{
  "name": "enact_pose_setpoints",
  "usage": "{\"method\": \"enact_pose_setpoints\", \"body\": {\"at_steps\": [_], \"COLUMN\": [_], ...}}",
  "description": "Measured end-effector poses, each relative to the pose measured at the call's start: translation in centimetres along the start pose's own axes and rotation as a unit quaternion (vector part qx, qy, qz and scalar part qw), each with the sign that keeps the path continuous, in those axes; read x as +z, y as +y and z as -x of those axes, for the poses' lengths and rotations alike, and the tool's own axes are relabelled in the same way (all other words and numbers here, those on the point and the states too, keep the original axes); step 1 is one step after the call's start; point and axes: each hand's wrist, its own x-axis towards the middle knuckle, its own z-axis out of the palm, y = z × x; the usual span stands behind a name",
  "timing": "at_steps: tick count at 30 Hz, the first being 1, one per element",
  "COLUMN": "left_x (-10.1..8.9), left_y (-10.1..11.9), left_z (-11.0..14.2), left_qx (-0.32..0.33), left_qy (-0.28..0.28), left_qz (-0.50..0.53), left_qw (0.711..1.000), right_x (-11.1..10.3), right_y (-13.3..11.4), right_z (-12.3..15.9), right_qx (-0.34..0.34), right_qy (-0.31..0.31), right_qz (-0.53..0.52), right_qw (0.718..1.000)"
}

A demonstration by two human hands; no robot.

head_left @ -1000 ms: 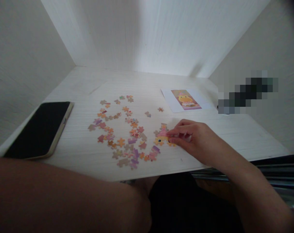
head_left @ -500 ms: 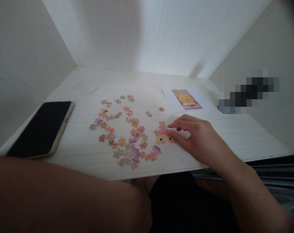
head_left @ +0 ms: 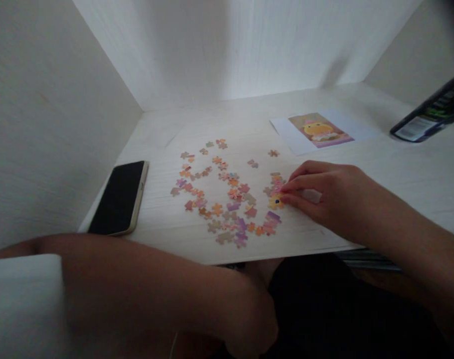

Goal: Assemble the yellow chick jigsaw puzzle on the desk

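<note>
My right hand (head_left: 324, 187) is over the right side of a small joined group of jigsaw puzzle pieces (head_left: 275, 200), with thumb and forefinger pinched at its edge. The group shows a pink hat, a yellow face and one dark eye; my fingertips hide its right part. To its left lie several loose jigsaw pieces (head_left: 216, 209) in orange, pink, purple and grey-brown. Two separate spots of loose pieces sit above the group. A bare limb crosses the lower left, but no fingers of my left hand show.
A printed picture (head_left: 320, 130) of a yellow figure in a pink hat lies at the back right. A dark bottle (head_left: 429, 112) stands at the right. On the left rests a phone (head_left: 118, 199). White panels (head_left: 249, 50) enclose the table (head_left: 167, 219) at back and sides.
The view has shifted, so the table's contents appear farther right. My right thumb and forefinger have closed together at the joined pieces, where there was a gap between them before.
</note>
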Motion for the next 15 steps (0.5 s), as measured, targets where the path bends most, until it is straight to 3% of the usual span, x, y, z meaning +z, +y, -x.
{"method": "enact_pose_setpoints", "body": {"at_steps": [1, 2, 5, 7, 11, 15], "left_x": [-1.1, -2.3, -5.0, -6.1, -7.2, -7.2], "left_y": [-0.1, -0.1, 0.1, 0.4, 0.6, 0.6], "left_z": [0.2, 0.2, 0.4, 0.6, 1.1, 1.2], "left_qx": [0.049, 0.051, 0.027, 0.026, 0.061, 0.057], "left_qy": [-0.054, -0.122, -0.242, -0.265, -0.261, -0.265], "left_qz": [-0.035, -0.070, -0.080, -0.084, -0.130, -0.105], "left_qw": [0.997, 0.989, 0.967, 0.960, 0.955, 0.957], "right_x": [0.1, 0.2, 0.0, -0.2, -0.4, -0.5], "right_y": [0.0, 0.0, -0.3, -0.5, -0.5, -0.4], "right_z": [0.0, -0.1, -0.3, -0.3, -0.3, -0.2], "right_qx": [-0.001, -0.004, -0.010, -0.010, -0.012, -0.003], "right_qy": [0.006, 0.011, 0.007, -0.004, -0.020, -0.025], "right_qz": [0.003, 0.005, 0.009, 0.006, 0.011, 0.010], "right_qw": [1.000, 1.000, 1.000, 1.000, 1.000, 1.000]}}
